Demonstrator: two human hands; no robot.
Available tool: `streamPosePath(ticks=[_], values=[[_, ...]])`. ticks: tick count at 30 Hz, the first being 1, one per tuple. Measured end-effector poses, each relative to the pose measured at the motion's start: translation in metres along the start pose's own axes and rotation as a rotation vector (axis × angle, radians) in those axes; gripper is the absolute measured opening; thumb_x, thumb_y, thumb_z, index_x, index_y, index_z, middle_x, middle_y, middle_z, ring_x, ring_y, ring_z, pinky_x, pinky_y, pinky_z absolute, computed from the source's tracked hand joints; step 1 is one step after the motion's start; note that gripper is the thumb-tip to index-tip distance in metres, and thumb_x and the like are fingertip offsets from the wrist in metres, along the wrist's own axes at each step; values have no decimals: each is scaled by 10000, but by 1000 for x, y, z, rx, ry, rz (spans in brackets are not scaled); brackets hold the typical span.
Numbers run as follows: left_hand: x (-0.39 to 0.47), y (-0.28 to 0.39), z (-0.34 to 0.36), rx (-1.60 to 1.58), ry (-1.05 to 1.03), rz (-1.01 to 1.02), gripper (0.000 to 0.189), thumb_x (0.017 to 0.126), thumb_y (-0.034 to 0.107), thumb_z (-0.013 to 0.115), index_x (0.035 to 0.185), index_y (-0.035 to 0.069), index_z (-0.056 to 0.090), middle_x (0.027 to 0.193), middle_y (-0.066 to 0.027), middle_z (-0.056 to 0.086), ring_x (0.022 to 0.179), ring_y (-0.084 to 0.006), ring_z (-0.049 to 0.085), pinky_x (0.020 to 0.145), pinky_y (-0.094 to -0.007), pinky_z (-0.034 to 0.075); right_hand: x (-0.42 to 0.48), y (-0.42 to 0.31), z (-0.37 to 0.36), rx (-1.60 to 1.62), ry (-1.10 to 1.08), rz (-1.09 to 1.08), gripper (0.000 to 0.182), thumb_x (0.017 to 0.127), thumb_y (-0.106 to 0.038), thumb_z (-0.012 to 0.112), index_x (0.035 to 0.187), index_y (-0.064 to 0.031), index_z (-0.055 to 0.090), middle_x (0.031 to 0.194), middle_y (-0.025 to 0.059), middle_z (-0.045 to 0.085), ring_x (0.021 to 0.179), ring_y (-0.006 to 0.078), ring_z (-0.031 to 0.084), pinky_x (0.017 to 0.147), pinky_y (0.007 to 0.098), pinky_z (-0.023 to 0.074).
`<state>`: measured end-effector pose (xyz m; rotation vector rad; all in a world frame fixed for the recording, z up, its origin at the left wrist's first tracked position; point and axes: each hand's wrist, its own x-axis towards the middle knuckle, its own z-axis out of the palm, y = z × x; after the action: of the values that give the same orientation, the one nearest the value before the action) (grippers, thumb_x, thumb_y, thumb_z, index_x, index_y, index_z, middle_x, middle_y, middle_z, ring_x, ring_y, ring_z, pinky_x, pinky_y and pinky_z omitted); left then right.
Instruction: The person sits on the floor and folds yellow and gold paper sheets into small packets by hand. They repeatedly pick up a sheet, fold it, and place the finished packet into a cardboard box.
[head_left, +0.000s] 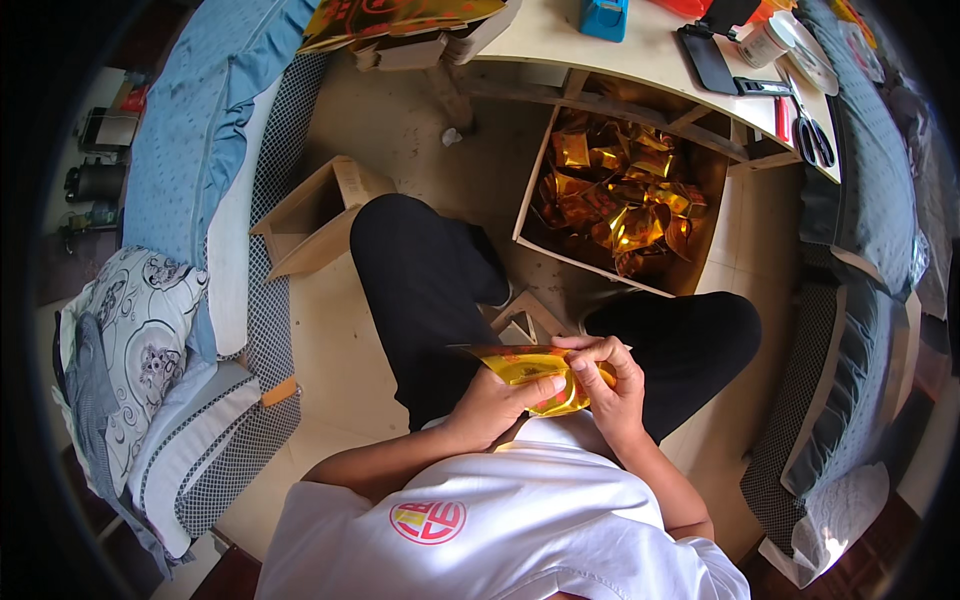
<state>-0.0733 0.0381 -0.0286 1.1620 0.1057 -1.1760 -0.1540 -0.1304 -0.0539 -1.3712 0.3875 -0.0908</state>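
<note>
Just above my lap I hold a shiny gold foil paper piece (517, 365) with red print, bent into a curved, partly folded shape. My left hand (499, 397) grips its near left side, the thumb lying on the foil. At the right end, the fingers and thumb of my right hand (611, 375) pinch the edge. My palms and some of my fingers are hidden. Beyond my knees stands an open cardboard box (517, 217) on the floor, holding many folded gold foil pieces (630, 187) in a loose heap.
A table (525, 34) ahead carries a stack of flat gold sheets (405, 15), a blue object (604, 19), black scissors (814, 139), a black phone stand (709, 60) and a white cup (766, 41). An opened carton (322, 217) lies left of my knee. Sofas (225, 195) flank both sides.
</note>
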Motion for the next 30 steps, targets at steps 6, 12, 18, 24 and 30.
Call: streamPosePath(ticks=[6,12,18,24,30], values=[[1,-3,2,27,56,30,290,973,105,652,1224,-38,628,1131,-70,692,1024,-125,647,895,-289,528,1,-3,0,-68,-2,-27,151,997,-145,658,986,4,635,1138,176,733,1037,197,699,894,291,536],[1,0,3,4,144,25,311,972,143,659,1225,-36,633,1114,-77,705,994,-127,659,881,-286,533,3,-19,9,60,227,106,328,1043,-324,599,1046,-3,665,934,44,693,855,121,630,799,258,511],[0,3,3,32,93,-3,341,977,152,628,1267,-28,622,1148,-91,703,1014,-137,672,890,-298,540,-1,-9,-22,-145,-19,204,341,1022,-314,639,860,-18,592,760,-6,570,718,71,499,653,240,429],[-3,10,2,62,78,6,337,999,177,614,1265,-30,622,1145,-91,702,1011,-136,669,884,-298,540,4,-12,-20,-191,-18,189,368,1031,-252,620,750,-23,557,674,-15,537,644,69,459,591,252,402],[-6,15,1,17,18,16,352,1016,211,631,1270,-32,618,1153,-87,696,1028,-135,661,894,-293,535,4,-13,-14,-329,39,79,385,1026,-227,620,720,-9,536,627,17,519,591,90,454,552,269,397]])
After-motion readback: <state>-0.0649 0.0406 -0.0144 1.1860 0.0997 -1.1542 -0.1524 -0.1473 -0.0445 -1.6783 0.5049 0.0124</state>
